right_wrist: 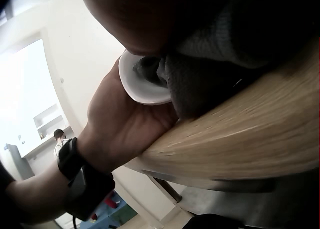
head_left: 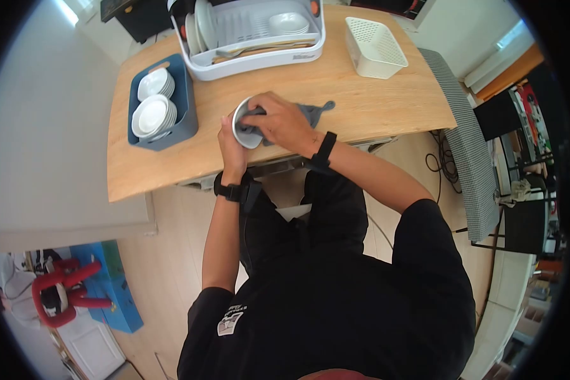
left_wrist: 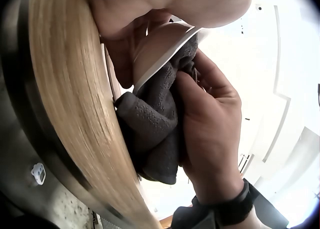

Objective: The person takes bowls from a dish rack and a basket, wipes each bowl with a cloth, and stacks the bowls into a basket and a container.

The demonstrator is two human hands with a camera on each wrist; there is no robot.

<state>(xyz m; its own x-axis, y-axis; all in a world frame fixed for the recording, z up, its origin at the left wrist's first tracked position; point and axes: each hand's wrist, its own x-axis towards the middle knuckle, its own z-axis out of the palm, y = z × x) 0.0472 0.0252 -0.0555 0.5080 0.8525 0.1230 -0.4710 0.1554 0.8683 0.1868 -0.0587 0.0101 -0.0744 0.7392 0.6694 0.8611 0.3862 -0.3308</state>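
My left hand (head_left: pixel 233 152) grips a small white bowl (head_left: pixel 249 140), tilted on its side above the front of the table, its opening turned to the right. My right hand (head_left: pixel 284 124) pinches a dark grey cloth (head_left: pixel 311 114) and presses part of it inside the bowl. The rest of the cloth trails to the right over the tabletop. In the left wrist view the cloth (left_wrist: pixel 150 121) hangs in folds from the bowl's rim (left_wrist: pixel 167 56). The right wrist view has the left palm (right_wrist: pixel 125 121) cupped under the bowl (right_wrist: pixel 134 86).
Left on the wooden table (head_left: pixel 373 104) stands a blue-grey bin (head_left: pixel 182 120) with two stacks of white bowls (head_left: pixel 153 115). A white dish rack (head_left: pixel 253 62) with plates, bowls and utensils is at the back. A white perforated basket (head_left: pixel 377 49) stands back right.
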